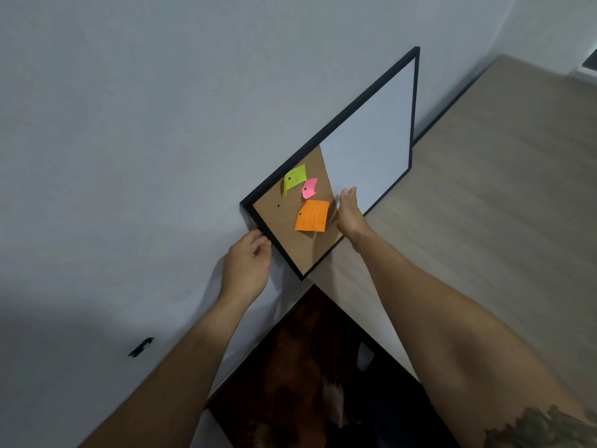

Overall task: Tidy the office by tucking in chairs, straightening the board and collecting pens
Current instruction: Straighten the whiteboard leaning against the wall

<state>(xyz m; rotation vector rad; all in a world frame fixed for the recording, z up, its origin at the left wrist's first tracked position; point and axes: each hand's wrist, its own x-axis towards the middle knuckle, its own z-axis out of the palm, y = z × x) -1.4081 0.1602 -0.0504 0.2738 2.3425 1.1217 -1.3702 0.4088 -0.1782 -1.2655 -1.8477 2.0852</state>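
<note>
A black-framed board (368, 137), half cork and half whiteboard, stands on the wooden desk (484, 205) and leans against the grey wall. Green (294, 178), pink (309, 188) and orange (311, 216) sticky notes are pinned to its cork part. My left hand (247, 265) grips the board's near short edge, fingers curled on the frame. My right hand (350, 213) rests on the board's lower long edge by the orange note, fingers extended along the frame. No pens or chairs are in view.
The grey wall (129, 124) fills the left side. The desk runs away to the right along the wall. Below the desk's near corner lies a dark floor (307, 367), with my foot visible. A small black mark (141, 347) sits on the wall at lower left.
</note>
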